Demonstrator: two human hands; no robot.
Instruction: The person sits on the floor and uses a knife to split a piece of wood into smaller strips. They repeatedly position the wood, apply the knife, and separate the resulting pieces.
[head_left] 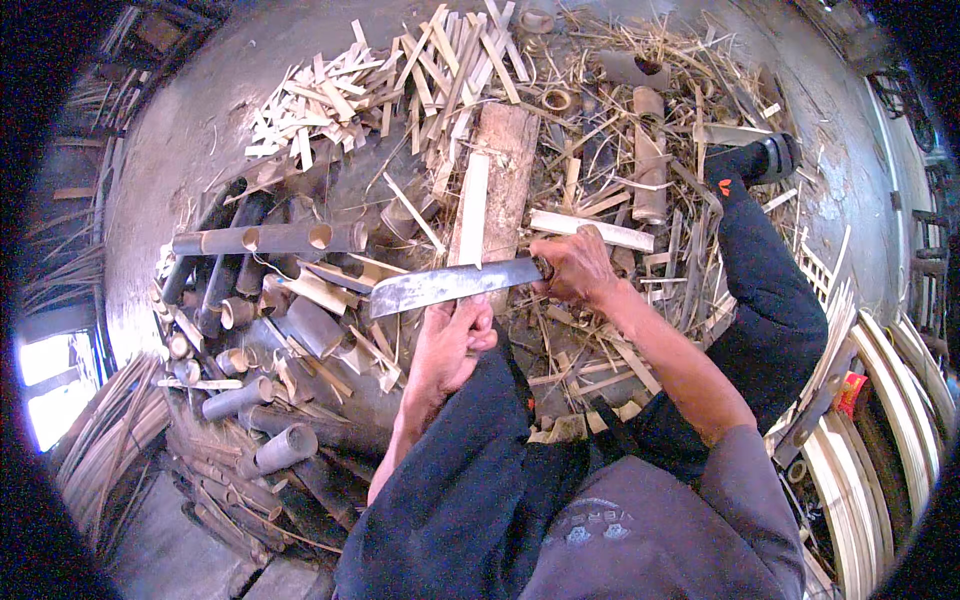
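I sit over a grey, worn concrete floor [200, 120], lit by hard daylight that pours in through a bright opening [45, 385] low at my left. Pale split bamboo scraps [330, 100] and straw-thin shavings litter it, with dark cut bamboo tubes [230, 300] heaped to my left. Curved pale bamboo strips [880, 420] lie stacked at my right.

The right hand [572, 265] is closed in a fist, its forearm bare and stretched forward from the sleeve. The left hand [452, 340] is lower, fingers curled, wrist bent a little
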